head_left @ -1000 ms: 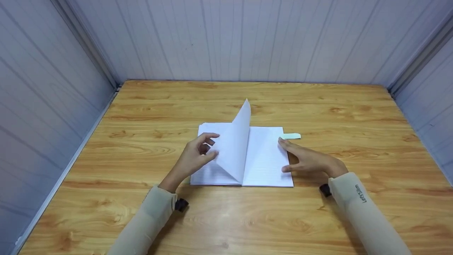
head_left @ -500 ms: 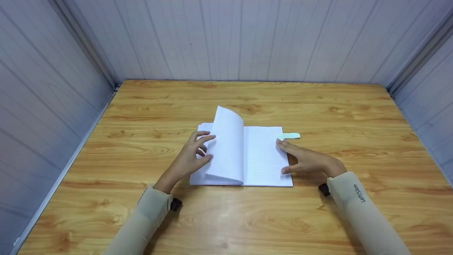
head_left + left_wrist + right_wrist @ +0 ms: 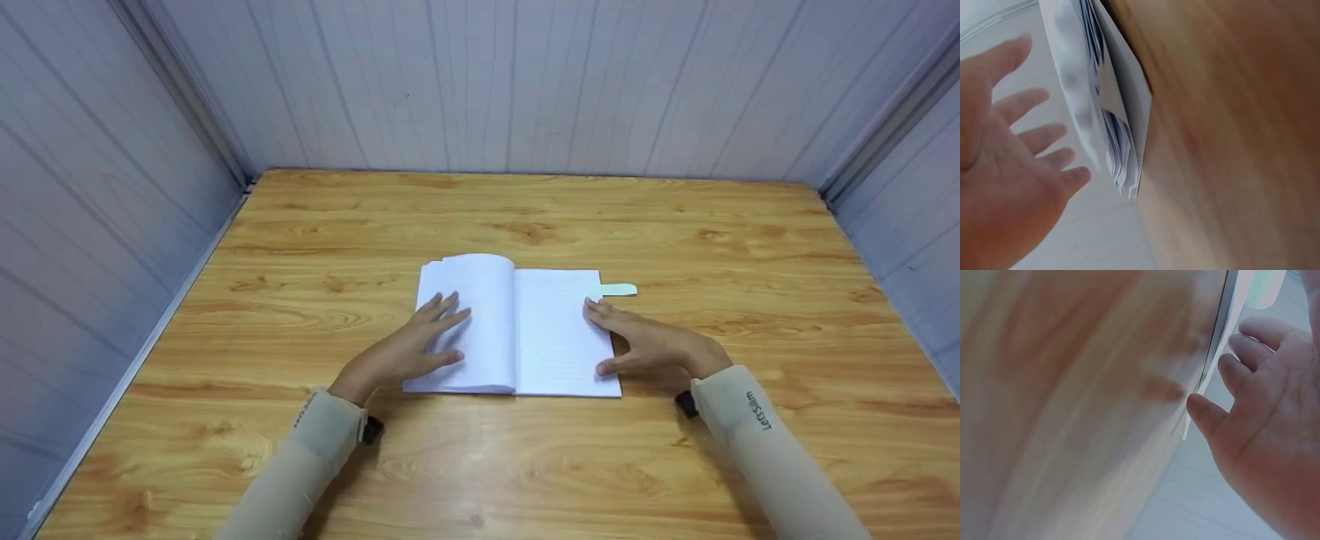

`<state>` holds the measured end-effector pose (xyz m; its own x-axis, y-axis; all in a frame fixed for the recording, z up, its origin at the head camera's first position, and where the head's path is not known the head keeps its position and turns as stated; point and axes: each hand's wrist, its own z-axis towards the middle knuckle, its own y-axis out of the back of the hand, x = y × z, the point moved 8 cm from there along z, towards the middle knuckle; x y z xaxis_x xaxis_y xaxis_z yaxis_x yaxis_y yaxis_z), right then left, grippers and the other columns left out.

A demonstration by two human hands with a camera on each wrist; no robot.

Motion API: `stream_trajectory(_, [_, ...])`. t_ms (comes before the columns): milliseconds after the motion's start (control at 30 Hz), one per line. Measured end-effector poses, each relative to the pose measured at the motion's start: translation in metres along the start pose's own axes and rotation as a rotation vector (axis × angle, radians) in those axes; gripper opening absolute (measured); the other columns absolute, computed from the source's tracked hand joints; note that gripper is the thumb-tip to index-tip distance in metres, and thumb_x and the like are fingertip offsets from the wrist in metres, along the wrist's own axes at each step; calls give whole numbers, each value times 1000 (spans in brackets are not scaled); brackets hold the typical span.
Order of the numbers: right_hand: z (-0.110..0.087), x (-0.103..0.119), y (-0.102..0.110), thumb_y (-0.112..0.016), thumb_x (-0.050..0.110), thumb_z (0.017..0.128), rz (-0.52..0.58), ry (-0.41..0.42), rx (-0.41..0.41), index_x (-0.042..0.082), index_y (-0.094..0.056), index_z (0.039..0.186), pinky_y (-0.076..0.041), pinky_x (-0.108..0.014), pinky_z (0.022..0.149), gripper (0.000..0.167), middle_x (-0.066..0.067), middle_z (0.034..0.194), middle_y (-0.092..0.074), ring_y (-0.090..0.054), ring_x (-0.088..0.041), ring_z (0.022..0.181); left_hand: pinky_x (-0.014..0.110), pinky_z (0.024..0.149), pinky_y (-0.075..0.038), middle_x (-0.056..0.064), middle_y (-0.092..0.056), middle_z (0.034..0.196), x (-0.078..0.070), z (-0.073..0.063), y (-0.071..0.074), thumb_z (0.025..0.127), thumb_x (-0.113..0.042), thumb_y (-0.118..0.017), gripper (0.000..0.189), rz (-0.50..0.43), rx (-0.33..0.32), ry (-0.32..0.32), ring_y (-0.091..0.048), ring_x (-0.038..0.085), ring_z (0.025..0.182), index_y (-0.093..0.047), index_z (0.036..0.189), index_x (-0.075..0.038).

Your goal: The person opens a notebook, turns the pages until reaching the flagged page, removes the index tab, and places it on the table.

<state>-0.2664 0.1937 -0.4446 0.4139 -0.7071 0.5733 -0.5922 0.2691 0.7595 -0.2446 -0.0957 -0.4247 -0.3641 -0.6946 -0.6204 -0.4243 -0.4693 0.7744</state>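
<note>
An open notebook point(image 3: 555, 330) with white lined pages lies on the table. My left hand point(image 3: 412, 349) is spread over its left page, fingers nearly straight; in the left wrist view a gap shows between the fingers and the curved top page point(image 3: 1069, 73). Loose page edges point(image 3: 1120, 146) stack up under that page. At the right edge of the notebook my right hand point(image 3: 652, 341) rests its fingertips on the page, thumb apart and low. A pale green paper tab point(image 3: 619, 289) sticks out past the right page, just above those fingertips.
The notebook lies in the middle of a wood-grain table point(image 3: 480, 465). White panel walls point(image 3: 480, 82) stand behind the table and on both sides. A dark wrist device point(image 3: 373, 429) sits at the left cuff, with another point(image 3: 686, 403) at the right.
The raised page has come down leftward onto the left side of the notebook. My left hand has opened and spread over it. The right hand has hardly moved.
</note>
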Motion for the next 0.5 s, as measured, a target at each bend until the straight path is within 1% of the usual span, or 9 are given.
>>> stream_trajectory(67, [0, 0, -1, -71, 48, 81, -1, 1, 1, 8, -7, 155, -10, -52, 119, 106, -7, 163, 0, 2, -29, 150, 50, 120, -8, 2, -4, 163, 0, 1, -6, 96, -34, -58, 68, 19, 60, -6, 3, 26, 150, -24, 153, -21])
stream_trajectory(200, [0, 2, -3, -72, 48, 80, 6, 8, 5, 8, -7, 155, -10, -53, 119, 106, -7, 163, 0, 1, -29, 150, 47, 121, -4, 0, -3, 163, 3, 3, -12, 95, -39, -57, 72, 57, 135, -14, 3, 24, 150, -19, 154, -23])
stream_trajectory(367, [-1, 3, -4, -72, 46, 81, 3, 17, 7, 8, -7, 154, -11, -53, 119, 106, -6, 163, 1, 1, -28, 150, 46, 121, -3, -2, -2, 163, 10, 2, -15, 94, -41, -58, 75, 75, 200, 12, 3, 22, 150, -16, 154, -24])
stream_trajectory(500, [-2, 3, -5, -72, 46, 81, 10, 14, 16, 9, -6, 155, -11, -53, 119, 105, -5, 163, 2, 2, -28, 150, 47, 121, -4, -2, -1, 163, 15, -1, -15, 93, -37, -61, 76, 67, 233, 42, 4, 21, 150, -17, 154, -23])
